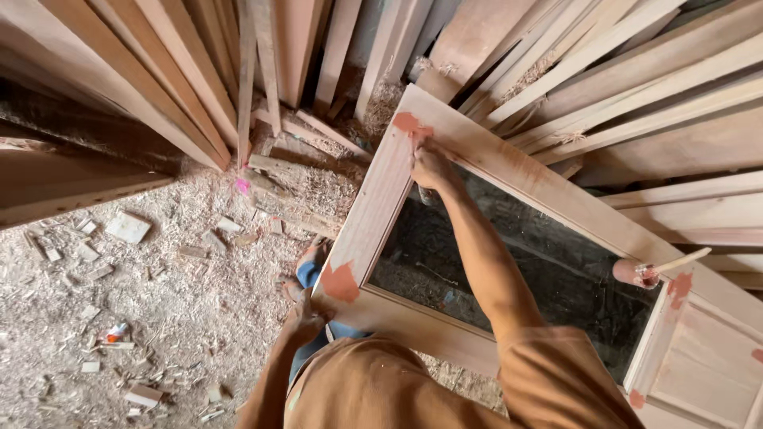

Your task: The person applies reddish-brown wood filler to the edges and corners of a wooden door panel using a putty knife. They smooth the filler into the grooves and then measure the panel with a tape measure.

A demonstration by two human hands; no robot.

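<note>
While I look down past the brown shirt (pixel 373 389), my left hand (pixel 304 318) grips the near corner of the wooden door frame (pixel 373 208), steadying it above the sawdust floor (pixel 159 302). Farther out, my right hand (pixel 430 165) presses fingers, closed on something I cannot make out, against the far corner beside a reddish filler patch (pixel 409 123). Stiff and probably heavy, the frame seems best held by its rails. Planks (pixel 604 63) lean beyond.
</note>
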